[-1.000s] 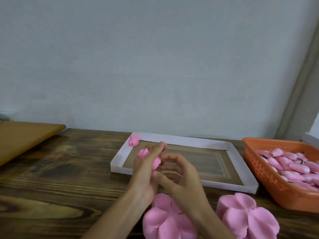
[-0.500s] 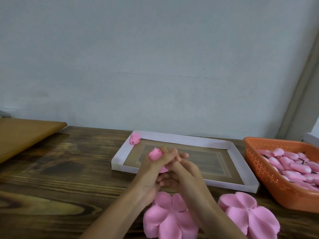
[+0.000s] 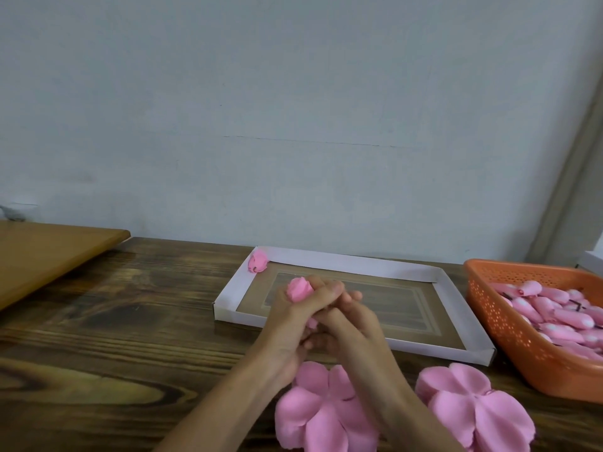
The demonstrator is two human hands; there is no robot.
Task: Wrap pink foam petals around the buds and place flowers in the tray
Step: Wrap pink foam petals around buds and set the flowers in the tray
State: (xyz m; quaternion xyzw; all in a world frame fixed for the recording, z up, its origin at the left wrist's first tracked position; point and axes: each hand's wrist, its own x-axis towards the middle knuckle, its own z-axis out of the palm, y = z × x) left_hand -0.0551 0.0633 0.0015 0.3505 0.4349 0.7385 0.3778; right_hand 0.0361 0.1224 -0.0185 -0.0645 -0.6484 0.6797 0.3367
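Observation:
A pink foam flower (image 3: 299, 289) sticks up between both my hands over the near left part of the white-rimmed cardboard tray (image 3: 447, 295). My left hand (image 3: 295, 316) curls round it from the left, and my right hand (image 3: 350, 324) closes on its lower part from the right; the stem end is hidden. One finished pink flower (image 3: 257, 265) lies in the tray's far left corner. Two stacks of pink foam petals lie on the table near me, one (image 3: 321, 415) under my forearms and one (image 3: 473, 409) to the right.
An orange perforated basket (image 3: 509, 334) full of pink buds (image 3: 554, 313) stands at the right. A lighter wooden board (image 3: 49, 252) lies at the far left of the dark wooden table (image 3: 114, 337). A grey wall runs right behind the table.
Both hands have drawn closer together round the flower and lifted it slightly. The pink petal piece is now wrapped tighter, with only its top showing above my fingers.

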